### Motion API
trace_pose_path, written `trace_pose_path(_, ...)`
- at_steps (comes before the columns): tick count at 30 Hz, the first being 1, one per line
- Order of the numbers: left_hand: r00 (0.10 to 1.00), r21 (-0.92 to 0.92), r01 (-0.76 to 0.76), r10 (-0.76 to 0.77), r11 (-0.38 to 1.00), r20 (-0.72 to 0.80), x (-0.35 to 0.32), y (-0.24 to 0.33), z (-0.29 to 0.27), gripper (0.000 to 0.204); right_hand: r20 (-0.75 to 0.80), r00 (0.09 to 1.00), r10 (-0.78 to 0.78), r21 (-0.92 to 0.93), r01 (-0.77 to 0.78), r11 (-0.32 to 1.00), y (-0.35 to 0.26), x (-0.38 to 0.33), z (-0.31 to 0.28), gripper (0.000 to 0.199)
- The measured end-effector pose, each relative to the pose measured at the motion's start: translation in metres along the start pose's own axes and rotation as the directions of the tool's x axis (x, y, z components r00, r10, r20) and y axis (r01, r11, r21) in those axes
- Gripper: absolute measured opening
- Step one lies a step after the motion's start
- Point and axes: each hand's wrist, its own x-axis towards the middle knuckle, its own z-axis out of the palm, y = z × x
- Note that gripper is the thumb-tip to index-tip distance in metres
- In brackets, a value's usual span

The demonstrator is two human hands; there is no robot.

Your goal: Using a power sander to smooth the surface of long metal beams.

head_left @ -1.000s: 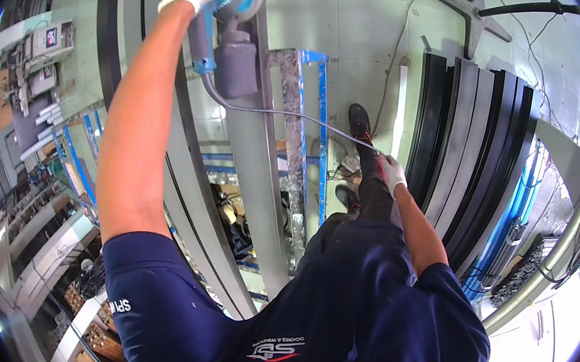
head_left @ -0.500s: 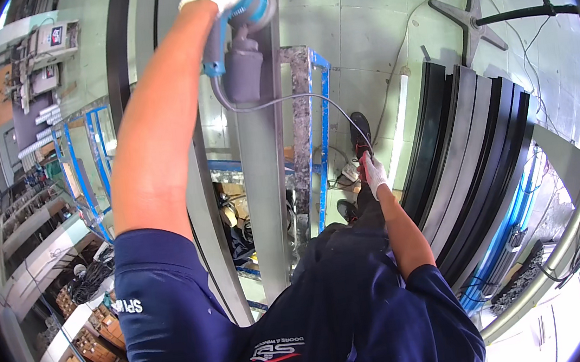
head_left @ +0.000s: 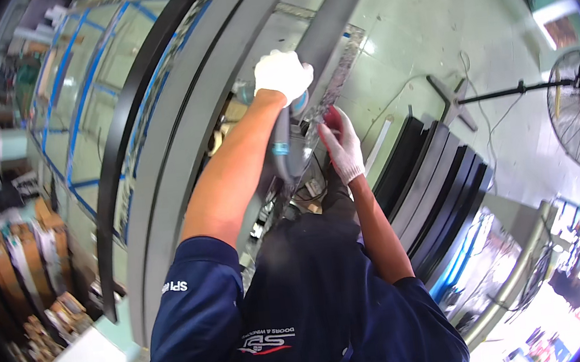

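My left hand point(head_left: 283, 76), in a white glove, is closed over the top of a blue-and-grey power sander point(head_left: 281, 141). The sander is partly hidden beneath the glove, beside a long dark-grey metal profile point(head_left: 338, 17) that runs away toward the upper right. Close by on the right, my right hand point(head_left: 344, 145) wears a white glove with a red palm. Its fingers are curled near the sander and the profile; what they grip is hidden.
More long grey profiles point(head_left: 180, 115) and a black one point(head_left: 116, 171) lie to the left, near a blue-framed rack point(head_left: 78, 118). Several dark profiles point(head_left: 439, 186) lie at the right. Beyond them stand a fan point(head_left: 579, 105) and a cross-shaped base point(head_left: 453, 102). Cartons point(head_left: 43, 256) sit lower left.
My left hand and the sander have come nearer and to the right. My right hand, earlier low by the sander's cord, has risen beside the sander. The whole view has turned.
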Motion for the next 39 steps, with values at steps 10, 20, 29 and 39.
trace_pose_path(10,0.884,-0.504,0.413,-0.468,0.759,0.020,-0.282,-0.127,0.010,0.071,0.747,0.664,-0.041,-0.554,0.655,0.513,-0.068,-0.120,0.120,0.112)
trace_pose_path(20,0.579,-0.625,0.643,-0.815,0.442,0.020,-0.592,-0.213,0.047,0.062,0.981,0.137,0.140,-0.177,0.923,0.341,-0.029,-0.317,0.266,0.105)
trace_pose_path(29,0.158,-0.948,0.007,-0.936,-0.318,0.315,-0.745,-0.245,0.119,0.042,0.951,-0.225,0.212,0.204,0.972,0.114,0.014,-0.456,0.359,0.088)
trace_pose_path(39,0.289,-0.891,0.269,-0.913,0.366,-0.288,-0.594,-0.204,0.229,0.043,0.981,-0.062,0.185,0.036,0.990,0.139,-0.036,-0.306,0.300,0.050)
